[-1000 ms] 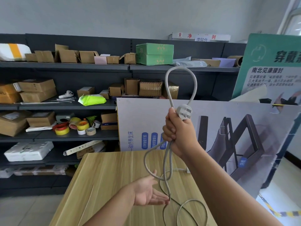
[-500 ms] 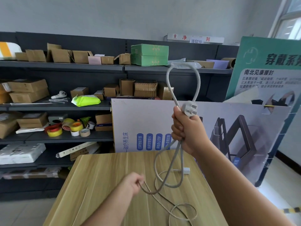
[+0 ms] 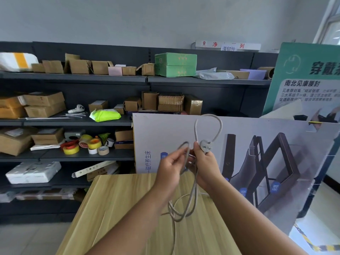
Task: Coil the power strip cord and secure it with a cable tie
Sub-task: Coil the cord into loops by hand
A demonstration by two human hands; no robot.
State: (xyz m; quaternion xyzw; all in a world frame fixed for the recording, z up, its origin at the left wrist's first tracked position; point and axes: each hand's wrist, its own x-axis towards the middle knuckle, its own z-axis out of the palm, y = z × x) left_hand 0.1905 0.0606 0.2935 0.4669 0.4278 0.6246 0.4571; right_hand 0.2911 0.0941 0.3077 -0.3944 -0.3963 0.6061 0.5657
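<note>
A grey power strip cord (image 3: 191, 197) hangs in loops above the wooden table (image 3: 117, 208). My right hand (image 3: 206, 166) is shut around the gathered loops, with the white plug (image 3: 205, 146) sticking up beside my thumb and one loop arching above it. My left hand (image 3: 171, 166) pinches a fresh loop of the cord and holds it right beside my right hand. The rest of the cord trails down to the table and out of the frame's bottom. The power strip body and any cable tie are not visible.
Dark shelving (image 3: 73, 122) behind the table holds cardboard boxes, tape rolls (image 3: 86, 144) and white cable ties. A printed display board (image 3: 257, 162) leans at the table's far right, with a green poster (image 3: 309, 80) behind it.
My left hand rose from the table with a loop of cord and brought it up to my right hand. My right hand dropped lower in view, still gripping the coil.
</note>
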